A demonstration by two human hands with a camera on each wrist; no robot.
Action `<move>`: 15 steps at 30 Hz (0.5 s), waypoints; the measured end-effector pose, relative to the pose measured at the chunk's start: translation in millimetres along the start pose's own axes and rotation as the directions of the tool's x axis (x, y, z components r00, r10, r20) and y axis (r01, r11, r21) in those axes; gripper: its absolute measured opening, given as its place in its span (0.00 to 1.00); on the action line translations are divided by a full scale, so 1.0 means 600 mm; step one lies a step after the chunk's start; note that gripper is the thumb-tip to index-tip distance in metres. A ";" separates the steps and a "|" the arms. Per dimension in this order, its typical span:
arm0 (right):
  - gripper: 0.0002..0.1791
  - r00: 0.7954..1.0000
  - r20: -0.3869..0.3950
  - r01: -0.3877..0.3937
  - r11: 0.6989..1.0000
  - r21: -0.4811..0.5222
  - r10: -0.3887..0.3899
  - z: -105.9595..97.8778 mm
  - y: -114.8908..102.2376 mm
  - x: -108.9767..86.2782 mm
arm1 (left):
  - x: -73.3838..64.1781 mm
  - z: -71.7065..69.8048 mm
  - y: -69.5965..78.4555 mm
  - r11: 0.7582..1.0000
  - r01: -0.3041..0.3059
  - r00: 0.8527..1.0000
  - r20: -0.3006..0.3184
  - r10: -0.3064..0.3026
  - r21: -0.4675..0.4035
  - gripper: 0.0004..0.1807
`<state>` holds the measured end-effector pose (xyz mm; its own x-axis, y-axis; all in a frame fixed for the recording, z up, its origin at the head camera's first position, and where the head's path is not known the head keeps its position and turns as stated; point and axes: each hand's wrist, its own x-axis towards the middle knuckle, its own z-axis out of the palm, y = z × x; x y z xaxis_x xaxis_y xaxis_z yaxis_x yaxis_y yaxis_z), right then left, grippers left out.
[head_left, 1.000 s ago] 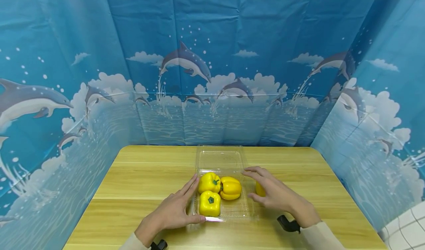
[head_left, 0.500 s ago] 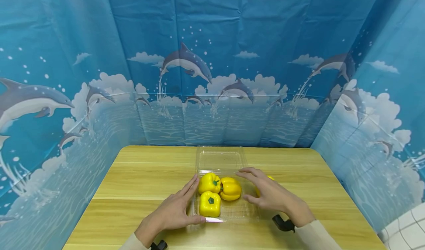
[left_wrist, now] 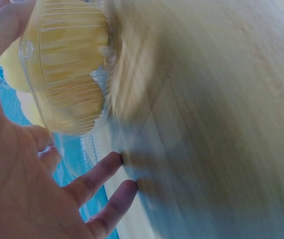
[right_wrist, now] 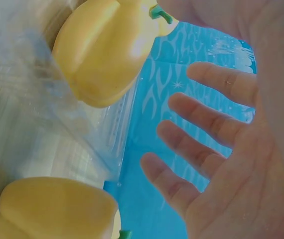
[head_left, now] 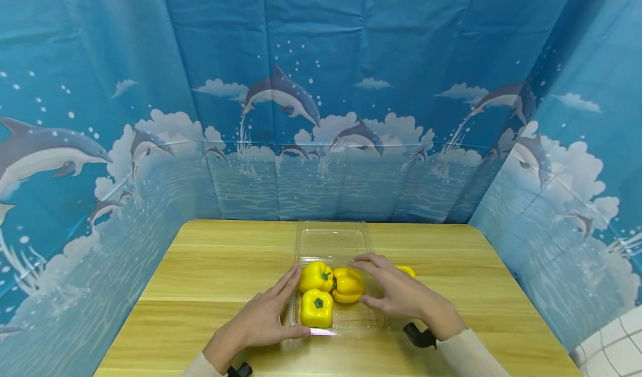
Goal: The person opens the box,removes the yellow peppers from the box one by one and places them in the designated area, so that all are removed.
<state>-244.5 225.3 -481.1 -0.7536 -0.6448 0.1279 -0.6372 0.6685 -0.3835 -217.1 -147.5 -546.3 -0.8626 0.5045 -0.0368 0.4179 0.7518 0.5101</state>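
A clear plastic clamshell container [head_left: 353, 318] stands on the table with its lid [head_left: 333, 243] folded back. In it are three yellow bell peppers: one at the back left [head_left: 312, 277], one at the front left [head_left: 316, 313] and one lying sideways at the right [head_left: 349, 285]. My left hand [head_left: 261, 318] rests along the container's left side, thumb at the front corner; in the left wrist view two of its fingertips [left_wrist: 116, 158] touch the table. My right hand [head_left: 401, 293] hovers over the container's right side, fingers spread and holding nothing, near the sideways pepper [right_wrist: 102, 55].
Another yellow bell pepper [head_left: 407, 270] lies outside the container on the right, partly hidden behind the right hand in the head view. It shows whole-bodied at the lower left of the right wrist view. A dolphin-print curtain [head_left: 341, 182] stands behind the wooden table [head_left: 220, 277].
My right hand has moved left, off the outer pepper and toward the sideways pepper in the container, uncovering part of the outer one. The left hand has stayed in place.
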 end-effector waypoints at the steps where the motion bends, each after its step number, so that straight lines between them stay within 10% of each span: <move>1: 0.42 1.000 0.006 -0.003 1.000 0.001 0.003 0.000 -0.001 0.002 | 0.000 0.000 0.000 1.000 0.000 1.000 0.000 0.000 0.000 0.70; 15: 0.45 0.998 0.062 -0.012 1.000 0.013 0.011 0.001 -0.014 0.022 | 0.001 0.001 -0.004 1.000 -0.008 1.000 0.004 0.008 -0.009 0.70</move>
<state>-249.1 211.0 -476.8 -0.7492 -0.6590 0.0669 -0.6259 0.6713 -0.3970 -218.5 -148.6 -548.3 -0.8583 0.5119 -0.0363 0.4218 0.7439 0.5183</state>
